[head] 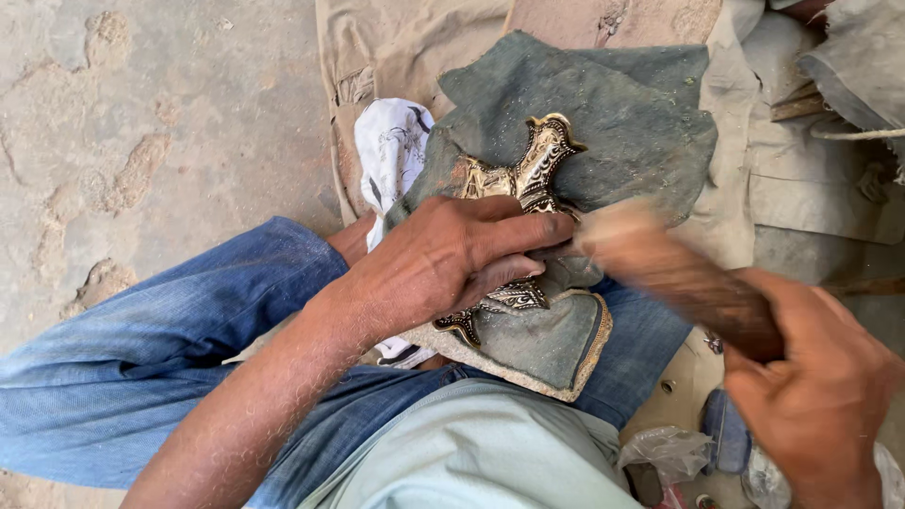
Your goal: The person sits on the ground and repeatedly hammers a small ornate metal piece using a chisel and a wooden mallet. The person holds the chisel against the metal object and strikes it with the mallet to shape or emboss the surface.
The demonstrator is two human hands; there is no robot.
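Your left hand (443,259) presses the ornate metal piece (528,179) flat on the grey cloth (622,123); your right hand (820,386) grips a blurred wooden tool (679,273) beside it. Part already gleams.

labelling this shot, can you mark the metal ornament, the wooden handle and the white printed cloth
metal ornament (539,158): head view, on its upper arm above the fingers
wooden handle (693,283): head view, on the blurred shaft ahead of the right hand
white printed cloth (391,151): head view, on the bunched fold left of the grey cloth
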